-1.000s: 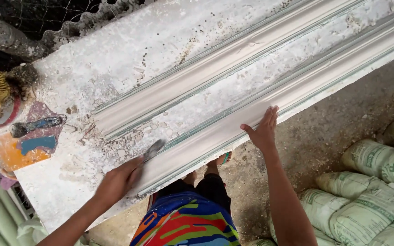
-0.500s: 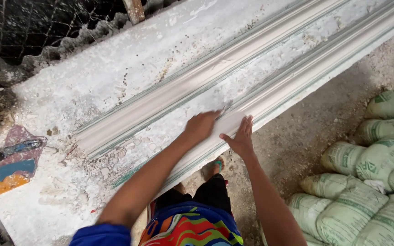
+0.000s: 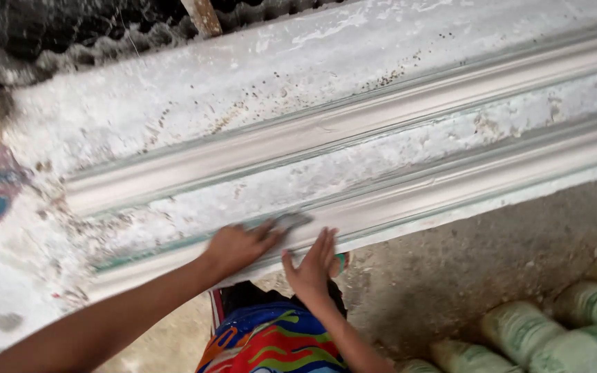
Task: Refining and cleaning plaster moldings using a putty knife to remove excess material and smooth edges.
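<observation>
The left hand [image 3: 238, 246] is closed around a small flat grey tool [image 3: 291, 221], probably a scraper or trowel blade, though motion blur hides its exact shape. The blade lies flat against the near white moulding strip [image 3: 450, 190], which suggests it is held low so the edge follows the strip's profile. The right hand [image 3: 314, 261] holds nothing; its fingers are spread and its palm presses on the front edge of that strip, just beside the tool, seemingly to steady it.

Both hands work at the near edge of a long plaster-coated workbench [image 3: 195, 90]. A second moulding strip [image 3: 354, 124] runs parallel behind the first, with a rough white band between them. Crumbs of dried plaster [image 3: 57, 207] are scattered near the strips' left ends.

Below the bench is a dirt floor [image 3: 478, 262]. At lower right lie several stuffed pale green sacks [image 3: 561, 324], closed, so their contents cannot be seen. The person's brightly patterned shorts [image 3: 271, 342] show at the bottom.
</observation>
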